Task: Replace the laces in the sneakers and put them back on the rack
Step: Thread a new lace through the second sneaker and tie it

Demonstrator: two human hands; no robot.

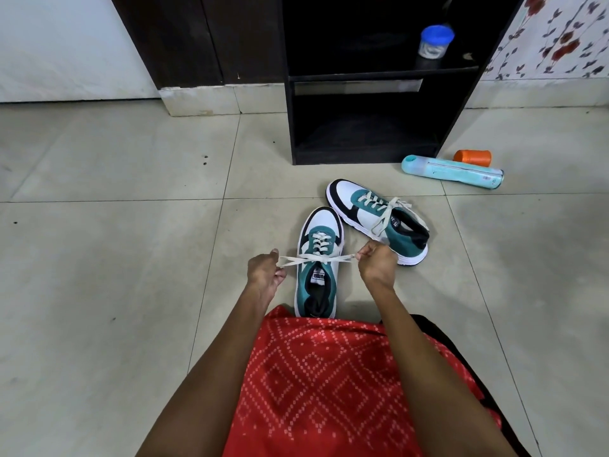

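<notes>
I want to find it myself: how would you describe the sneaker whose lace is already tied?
Start at the black rack by the wall and come forward across the tiled floor. The tied sneaker lies angled just in front of the rack. Unlike the nearer sneaker, whose lace ends the left hand and right hand pull apart, its lace ends hang free and no hand touches it.

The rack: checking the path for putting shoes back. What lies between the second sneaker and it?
In the head view, only bare floor tile separates the second sneaker from the rack.
</notes>
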